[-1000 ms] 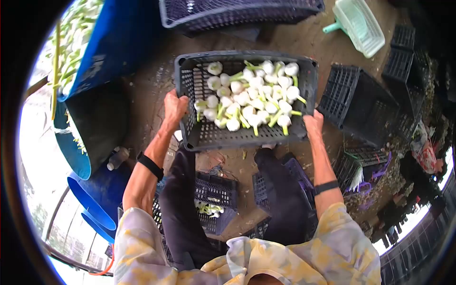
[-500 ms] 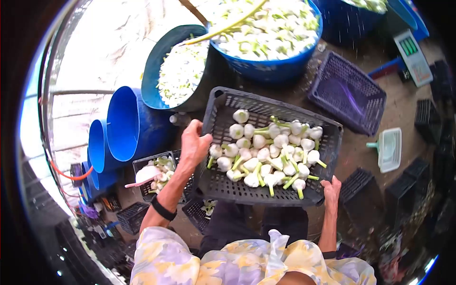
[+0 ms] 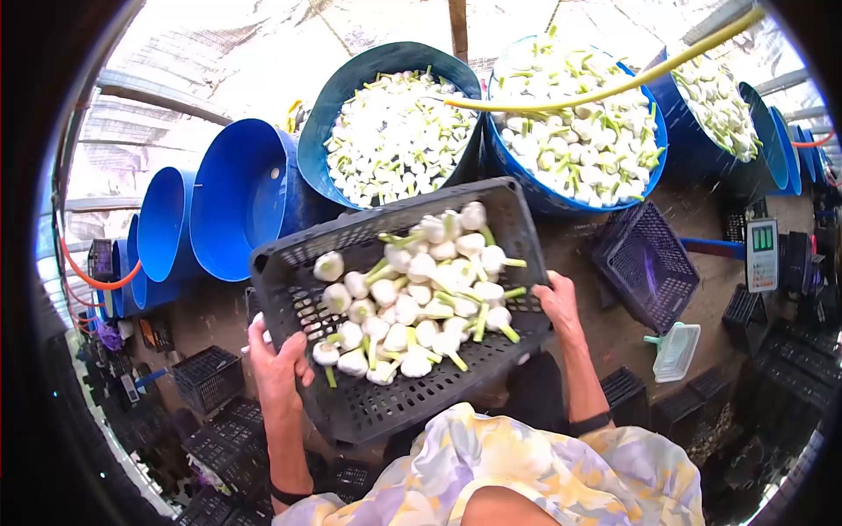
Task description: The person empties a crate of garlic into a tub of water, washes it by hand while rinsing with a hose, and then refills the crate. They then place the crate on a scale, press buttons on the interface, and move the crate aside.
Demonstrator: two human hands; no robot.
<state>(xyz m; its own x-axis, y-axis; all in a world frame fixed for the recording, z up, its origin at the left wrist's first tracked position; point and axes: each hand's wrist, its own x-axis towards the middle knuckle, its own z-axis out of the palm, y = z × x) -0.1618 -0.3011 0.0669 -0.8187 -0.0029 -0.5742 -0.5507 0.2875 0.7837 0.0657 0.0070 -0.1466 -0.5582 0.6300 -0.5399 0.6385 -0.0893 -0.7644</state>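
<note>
Head view: both hands hold a black crate [image 3: 386, 408] of garlic bulbs [image 3: 408, 307] in front of the body, just short of the tubs. The left hand [image 3: 279, 364] is closed on the left end, and the right hand [image 3: 559, 305] pinches the right rim between its thumb and fingers; the fingers beneath are hidden. The crate sits slanted across the view, its bulbs heaped loosely toward the middle and far side, with bare bottom along the near edge. If one end dips, they could roll and tumble over a side. A slip of either hand would likely drop that end, since nothing visible supports it below. The far rim overlaps the green tub [image 3: 364, 72] and the blue tub [image 3: 663, 145] in the view; contact cannot be told, but a knock there could jolt the load. The crate hides part of the floor [image 3: 605, 307], so stumbling is a risk, perhaps over the purple crate [image 3: 653, 263].
</note>
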